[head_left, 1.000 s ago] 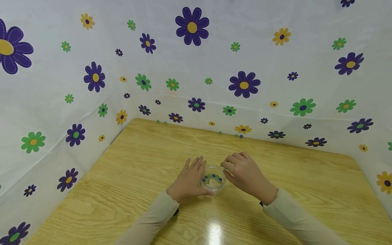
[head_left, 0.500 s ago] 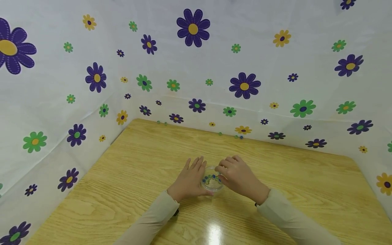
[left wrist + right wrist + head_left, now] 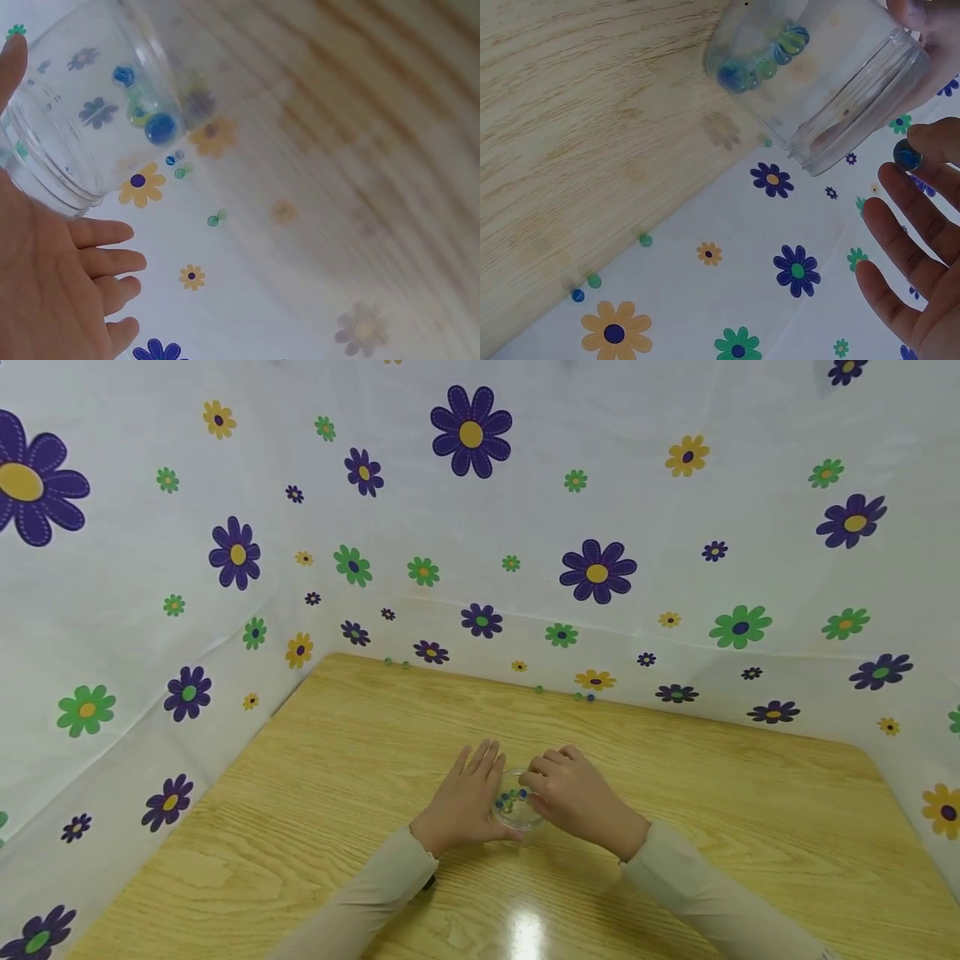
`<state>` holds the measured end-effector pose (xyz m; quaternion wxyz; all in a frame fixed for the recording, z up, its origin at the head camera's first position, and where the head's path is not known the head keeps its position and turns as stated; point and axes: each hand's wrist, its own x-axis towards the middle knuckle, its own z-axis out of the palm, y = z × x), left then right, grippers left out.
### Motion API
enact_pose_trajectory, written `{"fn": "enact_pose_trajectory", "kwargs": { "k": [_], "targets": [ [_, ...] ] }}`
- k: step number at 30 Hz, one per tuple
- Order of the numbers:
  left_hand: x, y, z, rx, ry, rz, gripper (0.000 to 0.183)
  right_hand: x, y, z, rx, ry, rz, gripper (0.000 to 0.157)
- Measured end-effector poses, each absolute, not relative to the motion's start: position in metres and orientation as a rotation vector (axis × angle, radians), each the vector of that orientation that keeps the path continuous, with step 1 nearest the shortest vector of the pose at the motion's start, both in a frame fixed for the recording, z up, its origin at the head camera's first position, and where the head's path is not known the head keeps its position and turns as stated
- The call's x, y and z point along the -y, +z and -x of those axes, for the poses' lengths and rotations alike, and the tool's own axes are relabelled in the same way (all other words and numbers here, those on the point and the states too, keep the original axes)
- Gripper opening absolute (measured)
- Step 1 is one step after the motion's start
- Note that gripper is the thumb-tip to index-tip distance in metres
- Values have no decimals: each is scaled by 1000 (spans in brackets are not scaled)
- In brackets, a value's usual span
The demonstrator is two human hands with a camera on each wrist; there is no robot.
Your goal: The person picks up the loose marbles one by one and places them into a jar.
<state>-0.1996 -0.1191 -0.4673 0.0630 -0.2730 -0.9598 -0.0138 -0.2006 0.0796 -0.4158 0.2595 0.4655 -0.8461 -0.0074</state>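
Note:
A clear, round, lidless plastic jar (image 3: 517, 826) stands on the wooden table with several blue and green glass marbles (image 3: 510, 801) at its bottom. My left hand (image 3: 463, 797) rests against the jar's left side, fingers straight, with the thumb along its near side. In the left wrist view the palm touches the jar (image 3: 45, 112) near its threaded rim. My right hand (image 3: 581, 795) is over the right part of the jar's mouth. Thumb and index finger pinch a dark blue marble (image 3: 908, 155) near the rim, as the right wrist view shows. From the head view that marble is hidden.
Several loose marbles lie along the table's far edge: two green ones (image 3: 397, 663) at left, a green one (image 3: 538, 689) in the middle, and a green and a blue marble (image 3: 591, 697) together. A white flower-print cloth (image 3: 637, 485) walls the back and sides.
My right hand has moved left, from beside the jar to over its mouth, with the marble between its fingertips. The left hand has stayed against the jar.

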Motion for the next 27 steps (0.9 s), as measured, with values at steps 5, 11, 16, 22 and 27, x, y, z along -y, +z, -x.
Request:
{"fn": "enact_pose_trajectory", "kwargs": {
  "k": [5,11,16,22,27],
  "targets": [
    [119,-469,201,2877,-32,839,114,-79,-417,201,2280,-27,-1266,18],
    [120,-468,200,2888,-67,850,114,-83,-413,202,2286,-40,-1246,21],
    [120,-467,200,2904,-88,849,115,-92,-408,208,2266,-34,-1217,23],
    [119,-465,200,2919,-122,851,117,-104,-404,214,2266,8,-1173,23],
    [119,-466,199,2911,-117,852,117,-112,-400,216,2301,44,-1140,20]
  ]
}}
